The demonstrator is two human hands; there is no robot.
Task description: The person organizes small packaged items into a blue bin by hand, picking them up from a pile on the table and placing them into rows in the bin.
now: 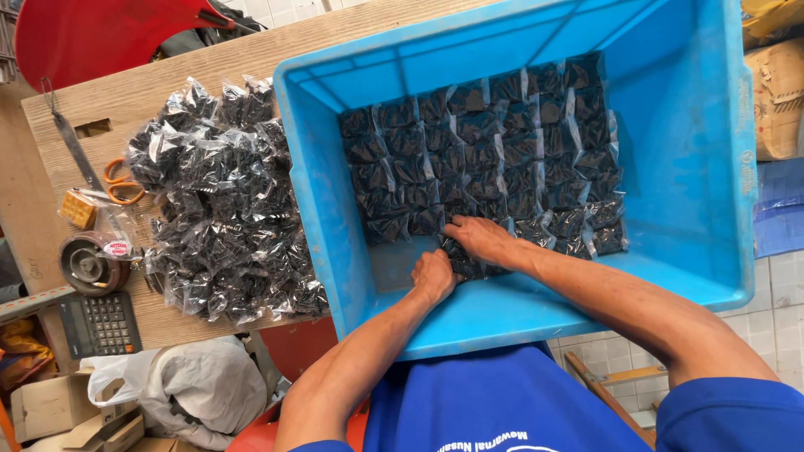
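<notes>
A large blue plastic crate (695, 167) rests on a wooden table, its floor lined with rows of small clear bags of black parts (494, 155). My left hand (434, 274) is curled at the near edge of the rows, gripping a small bag (466, 266) of black parts. My right hand (479, 238) lies flat with fingers spread, pressing on bags in the front row. A bare strip of crate floor (394, 264) shows to the left of my hands.
A heap of the same small bags (222, 209) lies on the wooden table (142, 96) left of the crate. Orange-handled scissors (121, 182), a tape roll (90, 264), a calculator (100, 322) and a metal strip (74, 146) sit at the far left. White plastic bag (197, 385) below.
</notes>
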